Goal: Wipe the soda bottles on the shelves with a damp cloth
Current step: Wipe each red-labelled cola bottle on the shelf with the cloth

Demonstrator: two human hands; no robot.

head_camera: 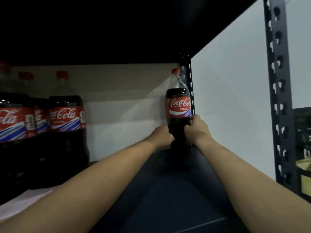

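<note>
Now your left hand [164,134] and right hand [196,127] both grip the lower body of one upright cola bottle [179,105], one on each side. It stands at the shelf's [168,199] far right corner, beside the slotted post [189,84]; more bottles [65,118] stand well apart, left.

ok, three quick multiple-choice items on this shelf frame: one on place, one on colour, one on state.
1. Where does the held bottle stand on the shelf?
A. far back right corner
B. front left edge
C. middle of the left group

2. What colour is its cap?
A. white
B. red
C. blue

3. How is the bottle handled?
A. only the left hand grips it
B. no hand touches it
C. both hands grip its lower body

Key:
1 A, it stands by the rear right post, apart from the left bottles.
2 B, the cap shows red.
3 C, the left hand and right hand curl round it below the label.
</note>
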